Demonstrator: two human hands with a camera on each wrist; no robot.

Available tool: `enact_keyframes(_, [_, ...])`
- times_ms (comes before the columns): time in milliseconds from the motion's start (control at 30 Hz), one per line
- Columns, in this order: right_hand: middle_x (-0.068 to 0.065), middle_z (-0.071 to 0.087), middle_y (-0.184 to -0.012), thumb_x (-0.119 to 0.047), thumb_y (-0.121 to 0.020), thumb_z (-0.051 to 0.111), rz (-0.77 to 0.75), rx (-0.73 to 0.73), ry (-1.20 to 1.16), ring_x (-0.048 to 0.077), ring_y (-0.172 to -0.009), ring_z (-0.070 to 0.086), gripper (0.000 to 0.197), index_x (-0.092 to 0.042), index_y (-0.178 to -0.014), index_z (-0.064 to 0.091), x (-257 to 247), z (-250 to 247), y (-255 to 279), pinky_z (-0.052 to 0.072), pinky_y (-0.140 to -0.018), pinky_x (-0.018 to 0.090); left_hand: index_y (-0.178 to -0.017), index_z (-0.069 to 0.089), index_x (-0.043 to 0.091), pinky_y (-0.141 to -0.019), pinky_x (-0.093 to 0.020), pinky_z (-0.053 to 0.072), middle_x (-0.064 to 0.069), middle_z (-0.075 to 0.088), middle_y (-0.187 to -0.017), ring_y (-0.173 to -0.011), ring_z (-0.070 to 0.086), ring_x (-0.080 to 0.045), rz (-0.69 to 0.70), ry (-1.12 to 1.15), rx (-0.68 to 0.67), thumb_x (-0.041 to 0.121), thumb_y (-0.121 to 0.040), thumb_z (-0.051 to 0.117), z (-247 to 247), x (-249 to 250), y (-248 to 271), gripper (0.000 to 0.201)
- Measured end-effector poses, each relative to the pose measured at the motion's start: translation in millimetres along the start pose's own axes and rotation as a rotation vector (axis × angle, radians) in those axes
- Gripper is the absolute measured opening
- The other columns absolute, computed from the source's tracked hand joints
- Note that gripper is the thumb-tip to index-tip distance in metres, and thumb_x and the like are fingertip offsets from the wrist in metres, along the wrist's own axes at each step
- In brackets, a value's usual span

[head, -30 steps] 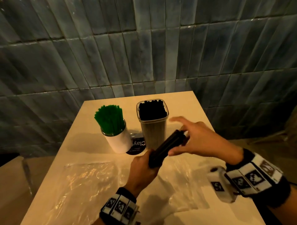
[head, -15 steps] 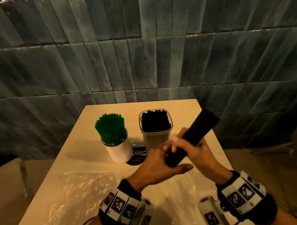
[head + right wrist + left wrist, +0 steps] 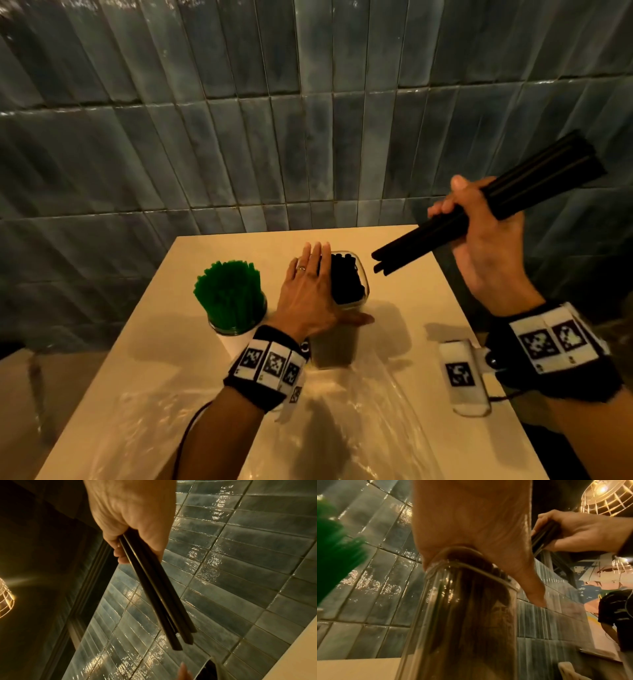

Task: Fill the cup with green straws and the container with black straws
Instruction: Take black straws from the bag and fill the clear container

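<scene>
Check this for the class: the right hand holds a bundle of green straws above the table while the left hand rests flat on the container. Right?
Not quite. The right hand holds black straws, not green, as the head view shows. The left hand does rest flat on the container.

Green straws (image 3: 227,296) fill a white cup (image 3: 236,342); black straws (image 3: 344,282) fill a clear container (image 3: 337,346). The table (image 3: 404,274) is pale cream, the wall tiles (image 3: 239,137) glossy blue-grey, the wristbands (image 3: 270,365) black (with black-and-white square markers)
</scene>
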State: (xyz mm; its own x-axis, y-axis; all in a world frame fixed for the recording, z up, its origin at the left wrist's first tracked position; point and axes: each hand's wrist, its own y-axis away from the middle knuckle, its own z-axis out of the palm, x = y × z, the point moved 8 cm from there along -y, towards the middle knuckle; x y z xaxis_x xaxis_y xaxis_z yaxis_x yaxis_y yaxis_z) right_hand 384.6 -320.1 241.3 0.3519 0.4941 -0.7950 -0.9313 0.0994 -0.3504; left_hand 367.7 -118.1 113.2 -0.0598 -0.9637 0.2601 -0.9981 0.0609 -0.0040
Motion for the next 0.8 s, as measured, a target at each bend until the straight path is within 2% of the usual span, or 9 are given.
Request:
enact_keyframes(67, [-0.006, 0.057, -0.054, -0.004, -0.09, 0.055, 0.014, 0.018, 0.014, 0.006, -0.059, 0.059, 0.019, -0.014, -0.074, 0.05, 4.3, 2.3, -4.1, 0.053, -0.074, 0.027, -0.149, -0.009, 0.016, -0.113, -0.032, -0.008, -0.002, -0.007, -0.158, -0.145, -0.006, -0.019, 0.017, -0.001, 0.035, 0.08, -0.065, 0.053, 1.3, 1.6, 0.2, 0.123])
enact_keyframes(167, [-0.006, 0.059, -0.053, -0.003, -0.09, 0.055, 0.043, 0.018, 0.025, 0.005, -0.057, 0.061, 0.021, -0.014, -0.073, 0.051, 11.0, 11.6, -3.1, 0.054, -0.076, 0.029, -0.15, 0.01, 0.021, -0.114, -0.032, 0.014, 0.001, 0.016, -0.156, -0.14, 0.019, -0.021, 0.049, 0.046, 0.164, 0.072, -0.07, 0.06, -1.4, 3.9, 10.6, 0.107])
enact_keyframes(300, [-0.004, 0.061, -0.053, -0.006, -0.089, 0.057, 0.105, 0.028, -0.005, 0.007, -0.059, 0.063, 0.016, -0.013, -0.075, 0.054, 25.1, 28.7, -3.7, 0.054, -0.083, 0.036, -0.145, 0.03, 0.018, -0.109, -0.035, 0.028, -0.003, 0.038, -0.147, -0.132, 0.036, -0.026, 0.117, 0.048, 0.273, 0.066, -0.067, 0.068, -0.9, 13.1, 30.0, 0.1])
enact_keyframes(400, [-0.002, 0.062, -0.054, -0.01, -0.088, 0.061, 0.152, 0.039, -0.01, 0.012, -0.061, 0.064, 0.015, -0.012, -0.074, 0.057, 42.3, 43.4, -6.2, 0.054, -0.083, 0.038, -0.133, 0.05, 0.011, -0.097, -0.039, 0.043, -0.009, 0.057, -0.129, -0.116, 0.054, -0.031, 0.182, 0.023, 0.35, 0.067, -0.058, 0.073, -0.1, 16.2, 39.3, 0.096])
enact_keyframes(567, [-0.001, 0.063, -0.054, -0.01, -0.087, 0.063, 0.228, 0.046, 0.027, 0.014, -0.062, 0.064, 0.013, -0.013, -0.076, 0.056, 66.4, 57.4, -8.6, 0.054, -0.082, 0.037, -0.13, 0.054, 0.008, -0.098, -0.038, 0.043, -0.01, 0.058, -0.129, -0.116, 0.055, -0.028, 0.249, 0.037, 0.354, 0.072, -0.07, 0.046, -0.6, 17.7, 47.0, 0.088])
enact_keyframes(667, [-0.001, 0.063, -0.054, -0.012, -0.087, 0.064, 0.26, 0.056, 0.038, 0.014, -0.062, 0.063, 0.012, -0.011, -0.079, 0.056, 74.3, 55.1, -13.3, 0.056, -0.079, 0.034, -0.128, 0.054, 0.007, -0.097, -0.041, 0.044, -0.01, 0.058, -0.129, -0.115, 0.056, -0.029, 0.294, 0.019, 0.372, 0.068, -0.069, 0.057, 1.8, 20.4, 48.7, 0.086])
enact_keyframes(800, [-0.002, 0.064, -0.058, -0.016, -0.085, 0.067, 0.28, 0.067, 0.066, 0.016, -0.063, 0.064, 0.011, -0.011, -0.081, 0.058, 81.4, 50.1, -20.8, 0.057, -0.075, 0.032, -0.128, 0.054, 0.008, -0.098, -0.039, 0.041, -0.009, 0.059, -0.128, -0.114, 0.057, -0.028, 0.289, 0.011, 0.385, 0.072, -0.069, 0.047, 1.9, 20.2, 47.9, 0.087])
